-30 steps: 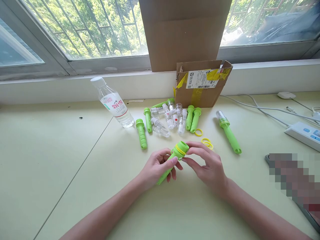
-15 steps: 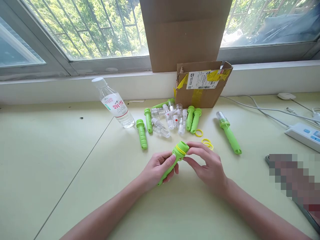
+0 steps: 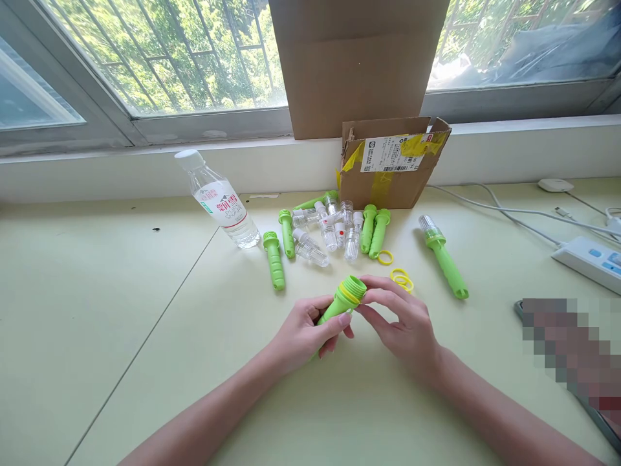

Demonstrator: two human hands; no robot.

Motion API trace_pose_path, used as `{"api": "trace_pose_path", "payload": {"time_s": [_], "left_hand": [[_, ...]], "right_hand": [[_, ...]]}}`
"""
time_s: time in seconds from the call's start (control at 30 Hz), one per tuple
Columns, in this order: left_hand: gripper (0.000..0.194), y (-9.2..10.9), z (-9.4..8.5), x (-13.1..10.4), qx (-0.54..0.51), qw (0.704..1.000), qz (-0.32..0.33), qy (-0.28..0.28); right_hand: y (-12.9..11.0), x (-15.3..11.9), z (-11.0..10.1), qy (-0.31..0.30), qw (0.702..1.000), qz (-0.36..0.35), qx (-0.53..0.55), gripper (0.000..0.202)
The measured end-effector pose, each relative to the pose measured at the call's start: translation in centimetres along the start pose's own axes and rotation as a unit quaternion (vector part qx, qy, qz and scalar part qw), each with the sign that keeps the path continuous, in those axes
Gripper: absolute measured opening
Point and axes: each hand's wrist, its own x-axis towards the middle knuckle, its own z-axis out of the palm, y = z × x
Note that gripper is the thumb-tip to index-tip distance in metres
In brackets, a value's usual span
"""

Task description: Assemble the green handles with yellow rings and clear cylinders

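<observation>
My left hand point(image 3: 303, 330) is wrapped round a green plastic handle point(image 3: 334, 309), tilted with its hollow threaded end up and to the right. A yellow ring point(image 3: 350, 292) sits around the handle just below the thread. My left thumb lies along the near side, and the lower end of the handle is mostly hidden in the palm. At the threaded end my right hand point(image 3: 402, 320) has its thumb and fingers bent in against the ring's right side. The exact contact of these fingertips is partly hidden.
Beyond my hands lie several green handles point(image 3: 275, 262), clear plastic caps point(image 3: 352, 244) and loose yellow rings point(image 3: 402, 279). A capped green piece point(image 3: 445, 259) lies to the right. A water bottle point(image 3: 220, 204), cardboard box point(image 3: 392, 175), power strip point(image 3: 594, 264) and phone point(image 3: 567, 349) surround them.
My left thumb has slid down and right across the handle, which looks slightly turned in my grip. My right hand stays at the threaded end, almost unmoved.
</observation>
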Motion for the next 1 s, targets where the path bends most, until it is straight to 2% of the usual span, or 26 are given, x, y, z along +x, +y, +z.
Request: {"api": "trace_pose_path", "payload": {"time_s": [0.27,0.47,0.6,0.8,1.0], "left_hand": [[0.035,0.08,0.28,-0.14,0.004,1.000,0.002,-0.013],[0.031,-0.02,0.66,-0.44,-0.025,0.999,-0.030,0.030],[0.031,-0.02,0.75,-0.37,-0.036,0.998,-0.039,0.040],[0.027,-0.39,0.53,-0.03,-0.056,0.997,-0.017,0.055],[0.030,-0.12,0.41,0.03,-0.050,0.998,0.012,0.021]], "right_hand": [[0.33,-0.32,0.08,0.022,1.000,-0.007,-0.006,0.022],[0.06,-0.05,0.05,0.014,1.000,-0.016,-0.004,0.022],[0.20,-0.14,0.08,0.016,1.000,-0.010,-0.008,0.021],[0.30,-0.28,0.05,0.017,1.000,0.008,-0.011,0.020],[0.09,-0.09,-0.06,0.015,1.000,0.017,-0.001,0.021]]}}
